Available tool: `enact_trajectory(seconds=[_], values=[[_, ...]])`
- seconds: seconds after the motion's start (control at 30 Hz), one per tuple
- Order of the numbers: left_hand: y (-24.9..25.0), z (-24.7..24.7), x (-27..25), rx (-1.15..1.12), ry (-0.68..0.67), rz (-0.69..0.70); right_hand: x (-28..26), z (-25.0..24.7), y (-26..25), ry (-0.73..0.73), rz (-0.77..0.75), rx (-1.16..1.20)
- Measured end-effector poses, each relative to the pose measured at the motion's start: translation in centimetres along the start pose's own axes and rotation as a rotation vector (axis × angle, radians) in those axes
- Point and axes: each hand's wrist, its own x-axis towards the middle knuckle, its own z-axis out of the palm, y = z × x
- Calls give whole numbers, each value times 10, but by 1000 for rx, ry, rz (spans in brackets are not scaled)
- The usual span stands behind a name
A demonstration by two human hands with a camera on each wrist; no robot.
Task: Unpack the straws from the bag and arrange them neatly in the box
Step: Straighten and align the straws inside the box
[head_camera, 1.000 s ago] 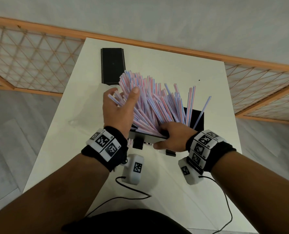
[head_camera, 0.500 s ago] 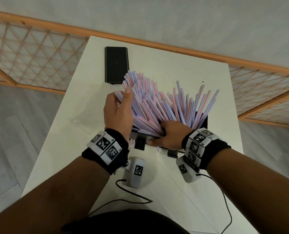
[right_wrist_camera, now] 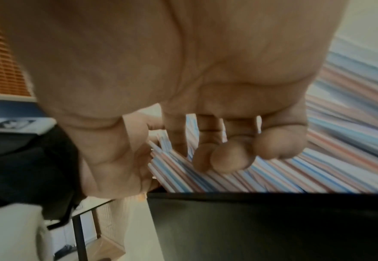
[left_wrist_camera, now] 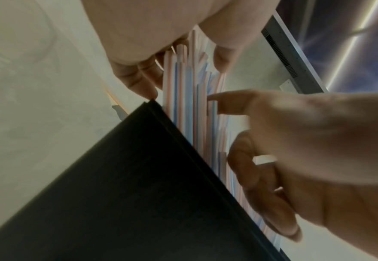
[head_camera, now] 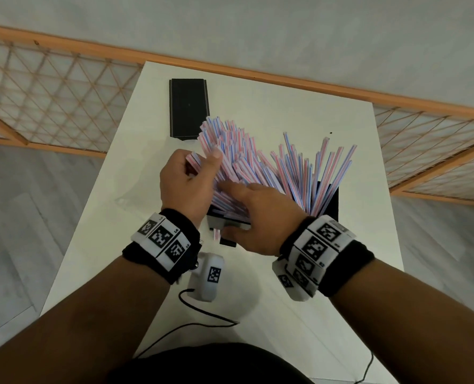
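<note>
Pink-and-blue striped straws stand fanned out of a black box in the middle of the white table. My left hand grips a bunch of straws at the fan's left side, thumb up and fingers curled round them. My right hand lies across the lower part of the straws, above the box's near edge. The left wrist view shows its index finger touching the straws beside the box wall. In the right wrist view its bent fingertips rest on the straws.
A flat black lid lies at the table's far left. A clear plastic bag lies flat near the left edge. A wooden lattice railing runs behind the table. A black cable trails on the near side.
My right hand left the box's near edge and moved up and left onto the straws. The left hand curled round the left bunch. The right-hand straws spread further right.
</note>
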Motion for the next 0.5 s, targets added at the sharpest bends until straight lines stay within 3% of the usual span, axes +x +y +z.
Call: enact_trajectory(seconds=[0.2,0.5], values=[[-1,-4,1,45,29,31,1,0,2,33,-52,-6],[-1,-8,1,168,-32,176,1,-6,6,-4,45,-35]])
